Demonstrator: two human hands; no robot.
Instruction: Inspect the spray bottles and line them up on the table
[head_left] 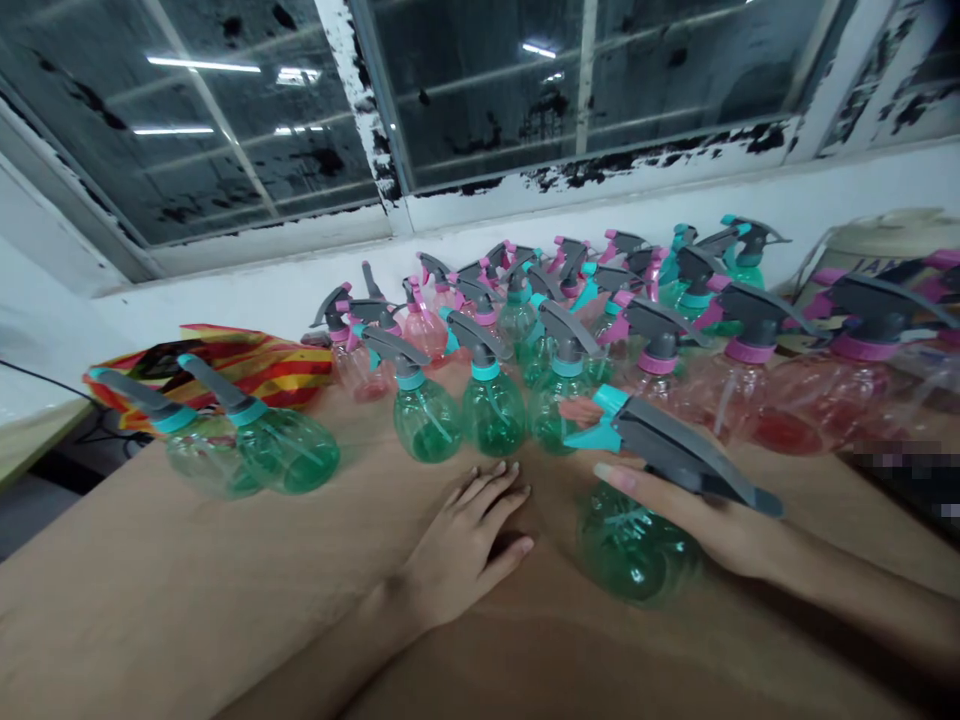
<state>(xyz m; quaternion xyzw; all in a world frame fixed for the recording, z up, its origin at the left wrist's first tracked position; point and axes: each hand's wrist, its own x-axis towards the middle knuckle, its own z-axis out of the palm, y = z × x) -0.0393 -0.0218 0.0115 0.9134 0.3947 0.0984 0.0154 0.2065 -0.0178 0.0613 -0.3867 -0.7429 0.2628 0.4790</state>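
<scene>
My right hand (720, 525) is wrapped round the neck of a green spray bottle (637, 565) with a grey and turquoise trigger head (667, 445). The bottle is tilted a little, and I cannot tell whether its base touches the table. My left hand (465, 550) lies flat on the wooden table (345, 580), fingers stretched out, holding nothing. Just beyond its fingertips stand green spray bottles, one of them in the middle (493, 415) and another to its left (427, 420).
Several pink spray bottles (795, 415) crowd the back and right. Two green bottles (292, 450) stand at the left, before a red and yellow bag (300, 365). A beige container (885, 240) is at the far right, a dark object (911, 490) at the right edge. Windows (480, 90) rise behind.
</scene>
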